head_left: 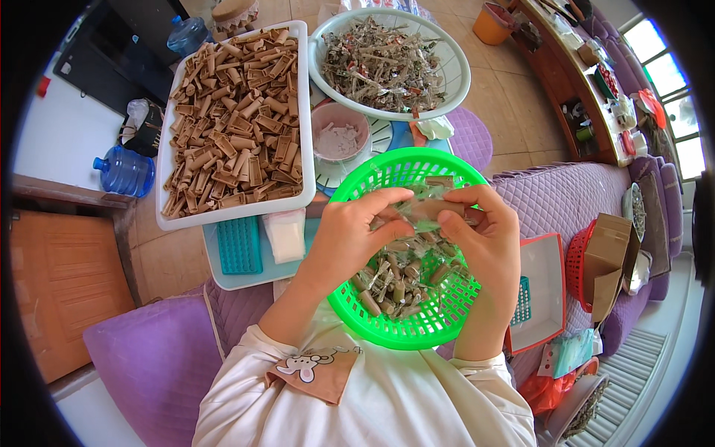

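Observation:
Over a bright green plastic basket (387, 341), both my hands work close together on a small clear plastic wrapper (423, 211) with a brown piece in or against it. My left hand (356, 237) pinches the wrapper's left end between thumb and fingers. At the other end, my right hand (485, 227) is closed round it, its fingers partly hiding the brown piece. Several short brown rolls in clear wrapping (398, 287) lie in the basket below. How far the held wrapper is open cannot be made out.
Beyond my left hand stands a white tray (304, 112) heaped with curled brown pieces. A pale colander (463, 78) of crumpled wrappers and a pink bowl (342, 110) are at the far side. A teal rack (240, 249) lies left, a red-edged box (558, 290) right.

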`<state>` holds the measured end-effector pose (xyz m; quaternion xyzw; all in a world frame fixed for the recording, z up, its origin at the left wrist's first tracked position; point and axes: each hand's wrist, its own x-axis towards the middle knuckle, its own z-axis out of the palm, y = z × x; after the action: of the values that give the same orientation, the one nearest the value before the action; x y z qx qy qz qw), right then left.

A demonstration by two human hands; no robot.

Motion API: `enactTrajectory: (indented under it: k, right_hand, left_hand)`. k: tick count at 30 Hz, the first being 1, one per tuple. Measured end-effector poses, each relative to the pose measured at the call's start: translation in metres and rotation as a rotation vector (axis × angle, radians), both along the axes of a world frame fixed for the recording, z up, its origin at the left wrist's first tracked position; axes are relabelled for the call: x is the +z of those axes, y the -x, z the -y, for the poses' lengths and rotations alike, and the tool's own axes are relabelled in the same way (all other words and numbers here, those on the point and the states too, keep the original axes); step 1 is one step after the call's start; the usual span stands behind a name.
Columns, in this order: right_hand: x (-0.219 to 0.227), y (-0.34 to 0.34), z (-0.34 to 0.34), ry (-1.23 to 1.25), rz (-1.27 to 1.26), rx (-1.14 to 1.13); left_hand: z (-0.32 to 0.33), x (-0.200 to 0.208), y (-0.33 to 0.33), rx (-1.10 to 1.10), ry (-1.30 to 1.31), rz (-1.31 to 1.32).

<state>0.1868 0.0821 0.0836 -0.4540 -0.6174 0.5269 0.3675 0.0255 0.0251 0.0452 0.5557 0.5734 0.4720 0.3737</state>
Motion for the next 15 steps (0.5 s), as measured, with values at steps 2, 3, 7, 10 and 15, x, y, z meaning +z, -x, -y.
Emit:
enactTrajectory:
  k: [2, 3, 7, 10, 15]
  right_hand:
    - [0.0, -0.003, -0.004, 0.079, 0.017, 0.124]
    - [-0.001, -0.004, -0.006, 0.08, 0.017, 0.124]
    - [-0.002, -0.009, -0.01, 0.057, 0.124, 0.18]
    - [-0.004, -0.009, -0.009, 0.023, 0.182, 0.194]
    - [0.001, -0.005, -0.008, -0.003, 0.234, 0.187]
  left_hand:
    - [-0.002, -0.003, -0.001, -0.011, 0.035, 0.051]
    - [-0.002, -0.005, -0.002, -0.021, 0.067, 0.101]
    - [-0.004, -0.015, -0.005, -0.068, 0.082, 0.17]
    - [-0.005, -0.02, -0.002, -0.183, 0.245, 0.11]
    - [-0.004, -0.02, -0.003, -0.186, 0.247, 0.415]
